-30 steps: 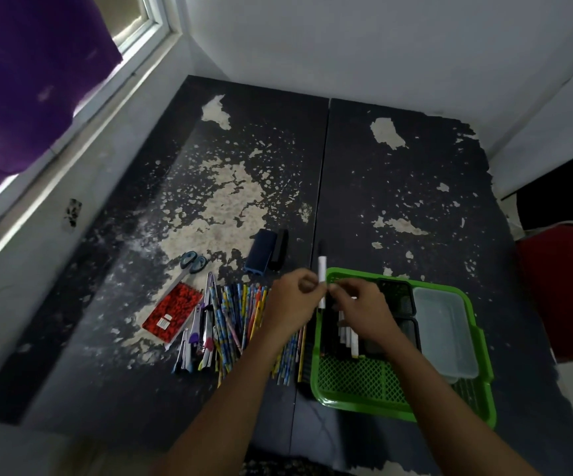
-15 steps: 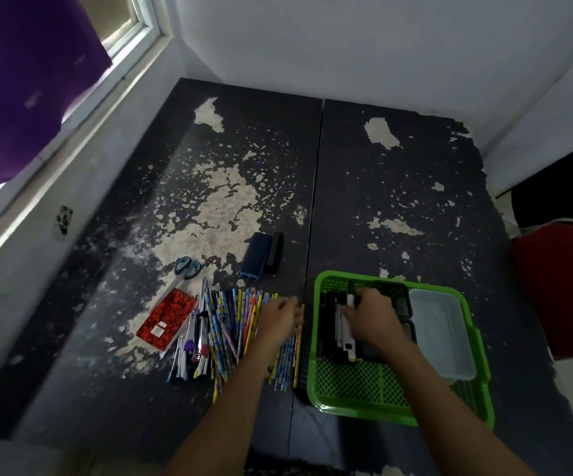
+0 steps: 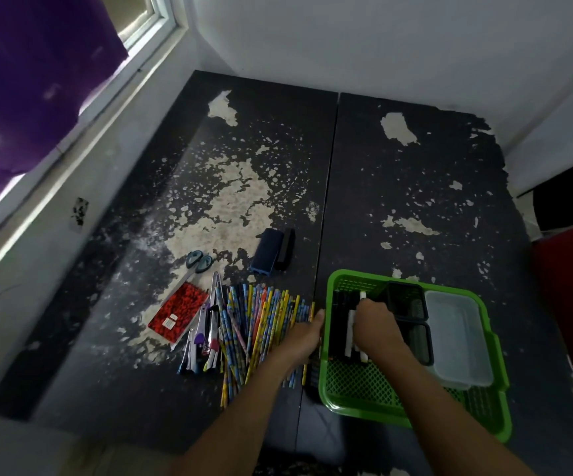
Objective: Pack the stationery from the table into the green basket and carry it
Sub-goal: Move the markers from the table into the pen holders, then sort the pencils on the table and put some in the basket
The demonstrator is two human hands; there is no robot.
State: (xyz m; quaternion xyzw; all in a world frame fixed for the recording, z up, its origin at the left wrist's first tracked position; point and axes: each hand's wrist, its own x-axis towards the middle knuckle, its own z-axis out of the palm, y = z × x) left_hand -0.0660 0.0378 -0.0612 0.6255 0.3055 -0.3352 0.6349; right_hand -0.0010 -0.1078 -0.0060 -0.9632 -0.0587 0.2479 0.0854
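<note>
We begin at the left of the bench [image 3: 415, 187], where a red notebook [image 3: 178, 312] lies beside a pair of scissors [image 3: 198, 261], with a dark blue block-shaped item [image 3: 267, 250] set further back. Next comes a loose spread of pens [image 3: 198, 341] and patterned pencils [image 3: 261, 321], all yet to be packed. The left hand [image 3: 304, 338] rests on the right edge of that pencil spread, fingers extended towards the basket wall; we see nothing gripped in it. The green basket [image 3: 357, 400] stands just beside the pencils, at the near right of the bench. Inside it, the right hand [image 3: 376, 326] is curled over a row of black and white markers [image 3: 351, 333]; we cannot tell whether it grips one or merely presses them into line. Black trays [image 3: 407, 300] and a clear plastic box [image 3: 457, 338] occupy the basket's right half. We judge the step in hand to be seating markers in the basket, with packing at an early stage. The next move calls for the left hand to gather a bunch of pencils and lift them over the green rim.
</note>
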